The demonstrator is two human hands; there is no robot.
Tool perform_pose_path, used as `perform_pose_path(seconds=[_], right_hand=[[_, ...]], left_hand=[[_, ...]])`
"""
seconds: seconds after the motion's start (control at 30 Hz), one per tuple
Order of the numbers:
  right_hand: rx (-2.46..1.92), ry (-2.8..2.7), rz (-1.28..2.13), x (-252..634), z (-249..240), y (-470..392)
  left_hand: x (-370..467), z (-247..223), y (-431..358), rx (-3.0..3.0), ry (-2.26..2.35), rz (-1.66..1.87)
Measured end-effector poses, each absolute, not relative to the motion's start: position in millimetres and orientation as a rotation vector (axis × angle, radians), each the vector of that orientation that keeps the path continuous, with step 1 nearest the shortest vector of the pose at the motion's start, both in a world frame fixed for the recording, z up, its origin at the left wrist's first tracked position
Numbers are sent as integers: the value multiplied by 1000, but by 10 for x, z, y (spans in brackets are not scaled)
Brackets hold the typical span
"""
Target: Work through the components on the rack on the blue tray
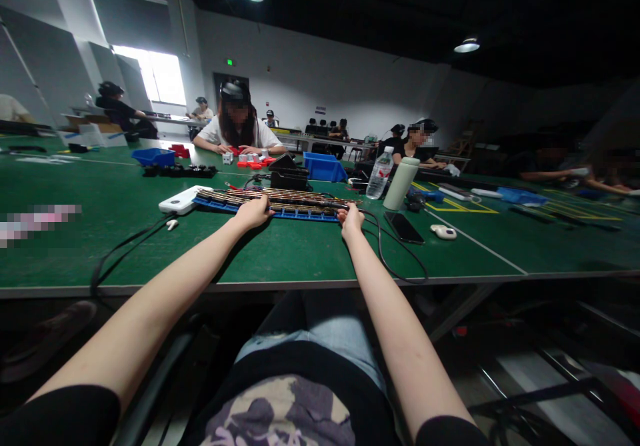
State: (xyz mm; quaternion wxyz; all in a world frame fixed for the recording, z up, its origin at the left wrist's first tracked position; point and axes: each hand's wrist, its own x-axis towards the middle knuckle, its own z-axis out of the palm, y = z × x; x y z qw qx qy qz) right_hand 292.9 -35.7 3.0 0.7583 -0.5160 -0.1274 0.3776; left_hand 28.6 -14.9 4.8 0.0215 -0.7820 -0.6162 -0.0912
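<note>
A long blue rack (305, 215) lies across the table before me, with several thin copper-coloured strands (295, 195) running lengthwise along it. My left hand (254, 211) is at the middle of the rack, fingers curled in at the strands; what they pinch is hidden. At the rack's right end, my right hand (352, 219) is closed around a slim dark corded tool (333, 205), whose kind I cannot make out. Its tip side points left over the strands. A black cable (383, 249) runs from beside this hand and loops over the table.
A white device (184, 201) touches the rack's left end, near a white earbud (172, 224). To the right stand a water bottle (380, 174) and green flask (401, 184), with a phone (404, 227) and earbud case (443, 232). Behind are blue bins (324, 166) and a co-worker (239, 126).
</note>
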Motion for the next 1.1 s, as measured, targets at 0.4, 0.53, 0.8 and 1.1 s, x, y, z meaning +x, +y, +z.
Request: perform_pose_path(seconds=[0.4,0.53,0.8,1.1], right_hand=[[-1086,-244,834,2965,55,-355],[-1050,-192,809,2999,76,-368],[-1061,-107,744,3041,53,-352],[-1101,-196,718,3030,26,-331]], left_hand=[[320,105,-234,-2395,-1892,-292],[359,115,-266,-2414,-1858,-316],[435,67,-287,-2518,-1675,-318],[465,35,-289,-2541,-1619,-257]])
